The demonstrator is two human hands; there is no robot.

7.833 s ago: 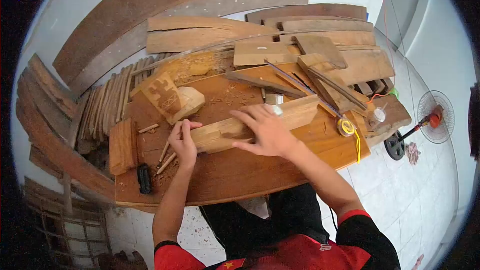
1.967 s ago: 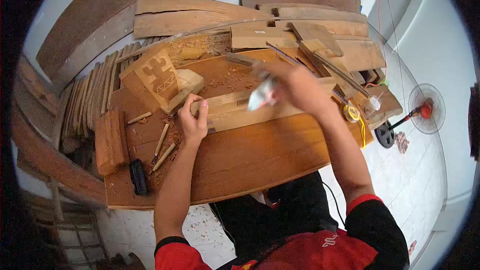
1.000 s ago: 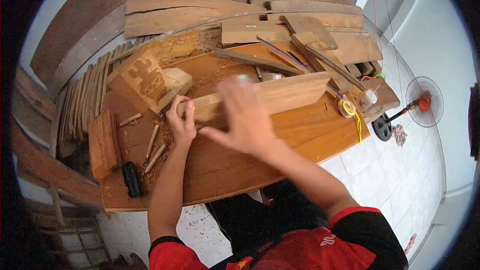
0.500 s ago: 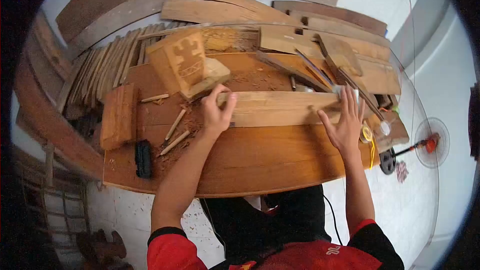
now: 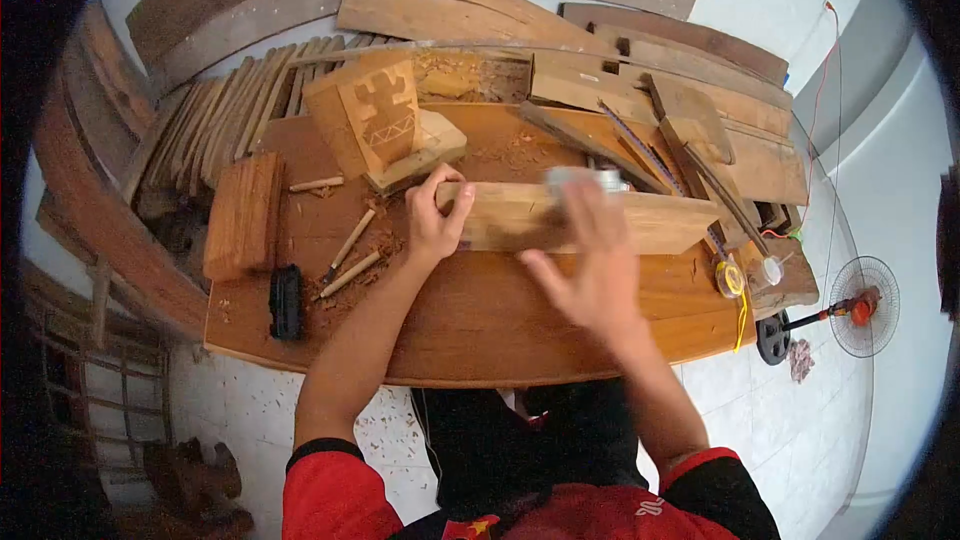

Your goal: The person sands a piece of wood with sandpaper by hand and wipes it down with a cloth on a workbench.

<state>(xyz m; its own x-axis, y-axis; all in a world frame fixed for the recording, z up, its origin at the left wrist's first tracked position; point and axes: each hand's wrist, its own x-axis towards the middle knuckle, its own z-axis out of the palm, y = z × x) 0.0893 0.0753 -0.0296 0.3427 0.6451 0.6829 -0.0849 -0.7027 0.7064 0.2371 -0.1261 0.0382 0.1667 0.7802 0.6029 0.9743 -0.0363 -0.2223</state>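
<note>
A long, pale wooden board (image 5: 672, 224) stands on its edge across the table in front of me. My left hand (image 5: 434, 226) grips its left end, the thumb on the near face and the fingers behind. At the board's middle, my right hand (image 5: 592, 275) is smeared by motion. Its fingers press a pale grey-white sheet (image 5: 560, 178), which looks like sandpaper, against the board near the top edge. The thumb sticks out to the left. The fingers and the sheet hide part of the board's face.
Behind my left hand stands a carved wooden piece (image 5: 372, 115). Wood-handled chisels (image 5: 350, 243), a reddish block (image 5: 243, 215) and a black case (image 5: 286, 302) lie at left among shavings. A tape measure (image 5: 730, 279) sits at right; a fan (image 5: 864, 306) stands beyond the table.
My right hand has slid left along the board with the pale sheet, from the right end to about the middle. My left hand keeps its grip on the left end.
</note>
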